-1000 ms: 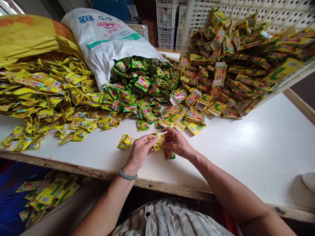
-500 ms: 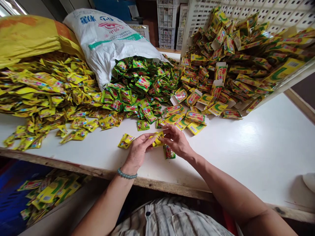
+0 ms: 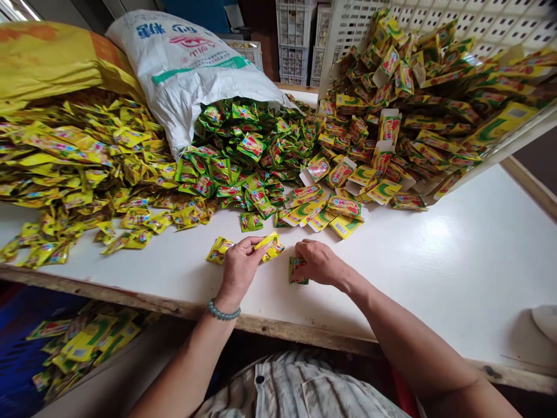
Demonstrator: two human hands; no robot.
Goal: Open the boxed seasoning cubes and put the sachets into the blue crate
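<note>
Between thumb and fingers, my left hand (image 3: 240, 264) pinches a small yellow candy packet (image 3: 271, 246) just above the white table. A second yellow packet (image 3: 217, 250) lies on the table behind that hand, partly covered by it. My right hand (image 3: 319, 261) is curled over a small green packet (image 3: 296, 273), its fingertips gripping the packet at the table surface; the fingers partly hide it. Beyond both hands are a loose green packet (image 3: 251, 221) and several open-ended yellow cartons (image 3: 344, 206).
Yellow packets (image 3: 78, 151) spill from a yellow sack (image 3: 52, 64) at left. Green packets (image 3: 248, 145) spill from a white sack (image 3: 187, 69). A tipped white crate (image 3: 435, 35) holds many cartons. Below the table edge, a blue crate (image 3: 17, 348) holds flattened cartons.
My right hand has let go of the yellow packet and moved down onto the green packet. My left hand keeps the yellow packet, shifted slightly left.
</note>
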